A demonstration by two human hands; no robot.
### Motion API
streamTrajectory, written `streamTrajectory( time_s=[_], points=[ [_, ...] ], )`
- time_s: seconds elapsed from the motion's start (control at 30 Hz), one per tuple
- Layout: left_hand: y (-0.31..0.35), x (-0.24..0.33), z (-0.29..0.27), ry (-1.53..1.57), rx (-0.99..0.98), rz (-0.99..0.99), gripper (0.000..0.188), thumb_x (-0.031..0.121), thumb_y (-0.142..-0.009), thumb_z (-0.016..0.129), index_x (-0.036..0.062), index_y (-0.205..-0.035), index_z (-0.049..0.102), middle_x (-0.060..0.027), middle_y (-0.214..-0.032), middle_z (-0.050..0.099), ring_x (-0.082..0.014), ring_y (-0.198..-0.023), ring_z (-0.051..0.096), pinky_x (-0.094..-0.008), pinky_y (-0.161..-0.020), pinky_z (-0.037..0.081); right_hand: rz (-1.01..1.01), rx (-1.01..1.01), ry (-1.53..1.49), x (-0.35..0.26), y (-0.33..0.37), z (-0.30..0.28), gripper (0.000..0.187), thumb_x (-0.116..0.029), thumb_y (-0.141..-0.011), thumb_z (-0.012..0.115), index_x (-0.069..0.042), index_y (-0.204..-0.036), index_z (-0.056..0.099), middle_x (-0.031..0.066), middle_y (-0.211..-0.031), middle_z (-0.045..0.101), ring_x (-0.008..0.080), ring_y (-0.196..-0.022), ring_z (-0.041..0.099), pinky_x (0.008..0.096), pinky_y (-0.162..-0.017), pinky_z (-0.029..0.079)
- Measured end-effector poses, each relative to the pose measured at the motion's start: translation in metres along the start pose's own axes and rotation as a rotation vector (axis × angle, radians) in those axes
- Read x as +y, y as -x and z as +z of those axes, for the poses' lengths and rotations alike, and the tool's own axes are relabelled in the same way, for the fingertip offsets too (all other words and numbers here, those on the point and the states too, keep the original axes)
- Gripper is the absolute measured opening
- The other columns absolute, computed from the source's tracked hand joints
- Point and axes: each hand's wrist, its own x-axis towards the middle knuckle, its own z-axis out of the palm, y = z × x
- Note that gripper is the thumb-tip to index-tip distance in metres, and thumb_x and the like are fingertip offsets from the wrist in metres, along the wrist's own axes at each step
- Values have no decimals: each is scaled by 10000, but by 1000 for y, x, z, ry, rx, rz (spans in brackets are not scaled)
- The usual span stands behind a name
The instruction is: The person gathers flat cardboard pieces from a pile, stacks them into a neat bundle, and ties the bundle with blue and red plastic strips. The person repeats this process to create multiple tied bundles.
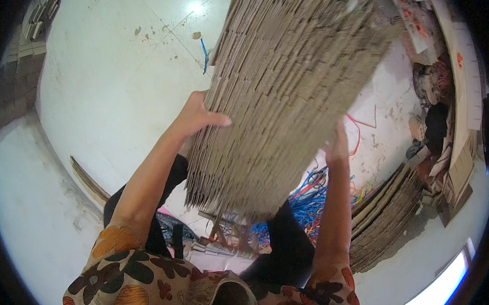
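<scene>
A thick stack of flat brown cardboard sheets (275,102) is held up in front of me, tilted, its layered edges facing me. My left hand (199,115) grips the stack's left side, with the thumb lying over the edges. On the opposite side my right hand (337,143) presses against the lower right of the stack; it is blurred and its fingertips are partly hidden behind the cardboard. Both arms reach forward, and the stack hangs above my knees and the tiled floor (122,92).
Blue and red plastic strapping (307,207) lies tangled below the stack. More cardboard sheets (386,217) lean along the right wall. Mixed clutter (435,89) sits farther along that side. At the far left stands stacked cardboard (15,86). A blue strip (204,56) lies on the floor.
</scene>
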Motion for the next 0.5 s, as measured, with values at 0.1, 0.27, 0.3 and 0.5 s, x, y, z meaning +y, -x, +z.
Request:
streamTrajectory(
  time_s=[0.1, 0.27, 0.3, 0.5],
  points=[
    [-75, -101, -3, -51, 1, 22, 936, 259, -505, 838, -46, -1284, 418, -161, -1157, 569, -261, -1075, 537, -342, -933, 406, 205, 134, 283, 66, -86, -3, 670, -517, -840, 541, -75, -1328, 425, 73, -1303, 462, 252, -1064, 472, 401, -840, 417],
    [-99, -160, 0, -123, 98, 60, 1178, 319, -476, 857, -13, -1404, 212, -206, -1315, 448, -319, -1217, 435, -351, -1027, 327, 84, 168, 448, 113, -118, -20, 708, -503, -780, 639, 40, -1220, 523, 142, -1003, 573, 203, -832, 527, 329, -698, 465],
    [-100, -159, -2, -124, 133, 120, 1174, 322, -475, 857, -17, -1401, 221, -207, -1316, 448, -317, -1221, 433, -348, -1033, 319, -135, 223, 520, 114, -118, -19, 695, -471, -795, 630, 45, -1242, 497, 140, -1004, 575, 201, -839, 531, 320, -726, 460],
    [-87, -151, 35, -206, 116, 228, 1101, 297, -513, 845, 8, -1401, 263, -162, -1322, 456, -283, -1236, 419, -340, -1039, 307, -549, 52, 267, 119, -123, -26, 584, -281, -873, 557, 57, -1316, 381, 126, -1162, 531, 195, -1010, 518, 310, -885, 423]
  ],
)
